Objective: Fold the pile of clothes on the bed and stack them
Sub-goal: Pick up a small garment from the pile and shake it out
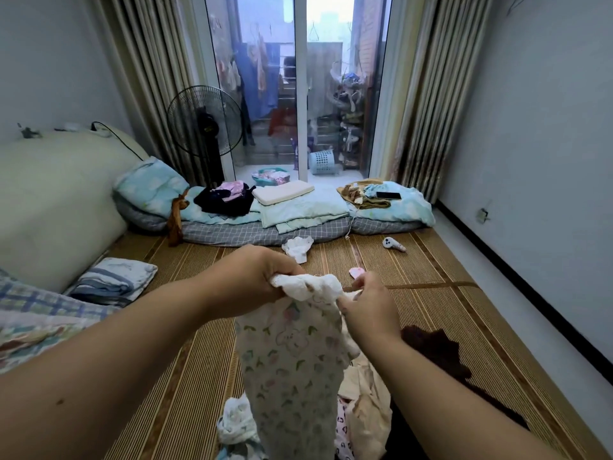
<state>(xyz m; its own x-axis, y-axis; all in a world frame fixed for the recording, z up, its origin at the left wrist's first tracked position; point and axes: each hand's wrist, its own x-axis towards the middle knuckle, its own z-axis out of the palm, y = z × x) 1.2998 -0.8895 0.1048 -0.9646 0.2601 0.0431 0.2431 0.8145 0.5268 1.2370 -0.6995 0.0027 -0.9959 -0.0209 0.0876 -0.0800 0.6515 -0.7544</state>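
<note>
Nearest the camera: loose pile of light-coloured clothes (365, 403), unfolded, on the brown woven bamboo bed mat (447, 293). The white floral-print garment with lace-trimmed edge (292, 353) is held up above the pile and hangs down into it. Left hand (255, 277): fingers curled tight round the lace edge, bunching it. Right hand (368, 307): fingers pinching the same edge just beside the left hand; the two hands are near each other but not touching. A dark brown garment (438, 353) lies flat on the mat, right of the right forearm. Left, against the cream padded headboard (49, 200): a folded stack of blue-striped cloth (112, 280). Mid-mat, beyond the hands: a small crumpled white garment (298, 247), a small pink item (356, 272) (too small to identify) and a white handheld device (393, 244), each apart from the others. Far edge of bed: a pale blue cloud-print pillow (149, 187), a heap of black and pink clothing (225, 200), a white foam pillow (282, 191) on folded pale bedding, and a black phone (388, 195) on a second blue pillow. Behind: a black standing fan (204, 121), a glass sliding door (298, 94) and beige curtains (431, 94).
</note>
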